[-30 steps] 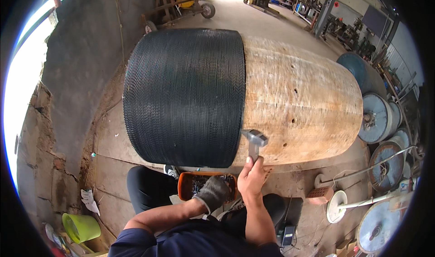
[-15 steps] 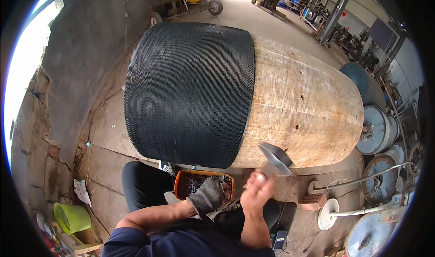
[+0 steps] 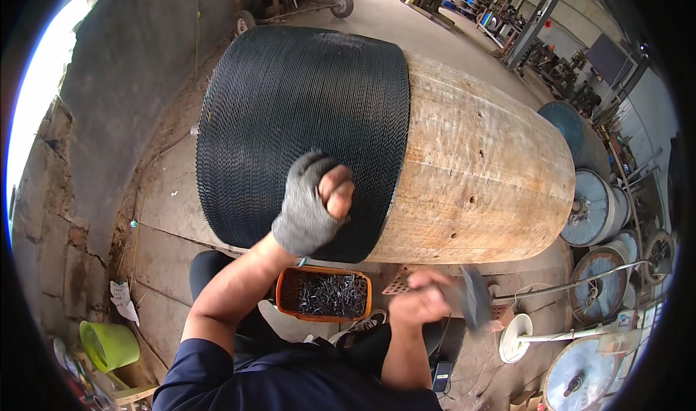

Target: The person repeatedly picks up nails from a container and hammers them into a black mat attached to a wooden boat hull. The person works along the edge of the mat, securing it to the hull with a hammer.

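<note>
In front of me lies a big wooden drum (image 3: pixel 486 172), its left part covered by close rows of black wire-like strip (image 3: pixel 312 99). My left hand (image 3: pixel 313 204), in a grey glove with bare fingers showing, is closed over the lower right part of the black covering. Whatever it may pinch is too small or hidden to see. My right hand (image 3: pixel 417 299) grips a hammer by its handle, below the bare wood. Motion blurs the hammer head (image 3: pixel 475 299). Between my legs stands an orange box (image 3: pixel 290 313) of small dark nail-like metal pieces (image 3: pixel 330 295).
At the lower left is a green bucket (image 3: pixel 109 346) beside a rough wall (image 3: pixel 138 99). Several large round discs (image 3: pixel 587 367) and a metal bar (image 3: pixel 573 289) line the right side. A brick (image 3: pixel 500 315) lies near the bar. A wheeled cart (image 3: pixel 290 12) stands behind the drum.
My left hand has risen from the orange box to the black covering, its fingers now closed. My right hand has lowered slightly, and the hammer head has swung right and down.
</note>
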{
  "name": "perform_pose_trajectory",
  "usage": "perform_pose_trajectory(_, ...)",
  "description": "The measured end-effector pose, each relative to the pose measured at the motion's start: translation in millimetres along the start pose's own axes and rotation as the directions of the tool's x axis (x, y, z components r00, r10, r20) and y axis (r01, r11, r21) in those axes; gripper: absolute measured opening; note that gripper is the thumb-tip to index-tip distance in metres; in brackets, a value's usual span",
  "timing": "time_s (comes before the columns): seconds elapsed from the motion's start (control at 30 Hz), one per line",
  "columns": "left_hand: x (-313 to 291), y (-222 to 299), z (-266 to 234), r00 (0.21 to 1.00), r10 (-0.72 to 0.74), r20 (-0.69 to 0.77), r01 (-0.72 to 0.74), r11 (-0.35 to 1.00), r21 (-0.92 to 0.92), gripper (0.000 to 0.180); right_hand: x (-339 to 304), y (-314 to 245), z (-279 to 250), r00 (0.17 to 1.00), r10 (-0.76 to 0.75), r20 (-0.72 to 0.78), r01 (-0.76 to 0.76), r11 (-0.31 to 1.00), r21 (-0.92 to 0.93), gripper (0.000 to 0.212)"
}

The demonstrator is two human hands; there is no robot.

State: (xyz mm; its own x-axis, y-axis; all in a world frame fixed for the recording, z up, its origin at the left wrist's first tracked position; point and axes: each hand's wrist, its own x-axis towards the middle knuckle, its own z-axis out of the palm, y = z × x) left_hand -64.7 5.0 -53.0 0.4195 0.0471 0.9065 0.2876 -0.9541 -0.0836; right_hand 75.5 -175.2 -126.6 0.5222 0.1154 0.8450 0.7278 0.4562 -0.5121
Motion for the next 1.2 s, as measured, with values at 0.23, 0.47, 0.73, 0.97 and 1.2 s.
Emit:
perform_pose_trajectory(0.23, 0, -21, 11, 0.999, 0.023, 0.028, -0.026, 0.994, 0.106, 0.044, -18, -16, -16, 0.887, 0.366, 0.281, -0.301, 0.92, -0.25, 0.027)
perform_pose_trajectory(0.47, 5, -22, 8, 0.998, 0.019, 0.057, -0.025, 0.994, 0.103, 0.042, -24, 13, -4, 0.834, 0.402, 0.377, -0.055, 0.741, -0.669, 0.019)
perform_pose_trajectory(0.73, 12, -23, 13, 0.999, -0.003, 0.048, -0.005, 0.985, 0.171, 0.043, -25, 17, -17, 0.928, 0.271, 0.257, -0.084, 0.822, -0.563, 0.029)
perform_pose_trajectory(0.97, 22, -22, 15, 0.998, -0.022, 0.061, 0.005, 0.963, 0.269, 0.046, 15, -13, -8, 0.944, 0.211, 0.254, -0.226, 0.974, 0.031, 0.035)
perform_pose_trajectory(1.2, 11, 1, 21, 0.994, -0.111, 0.024, 0.107, 0.984, 0.141, 0.039, -31, 20, -14, 0.782, 0.539, 0.315, -0.269, 0.746, -0.61, 0.025)
